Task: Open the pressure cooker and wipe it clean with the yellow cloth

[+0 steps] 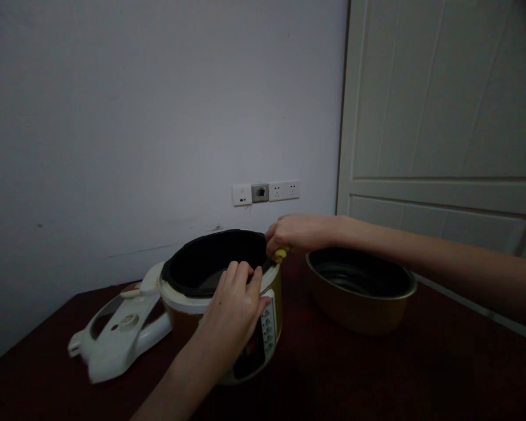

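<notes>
A gold and white rice cooker [249, 345] stands on the dark red table [377, 374], its white lid [118, 333] swung open to the left. My left hand [234, 307] grips the cooker's near rim, fingers hooked over the edge. My right hand [291, 234] is closed at the far right rim, pinching something small and yellow [280, 254] against it. The cooker's inside [210, 263] looks dark and I cannot make out what is in it.
A gold inner pot [359, 292] sits on the table to the right of the cooker. Behind is a pale wall with a row of sockets [265, 192]. A white door [442, 117] fills the right side.
</notes>
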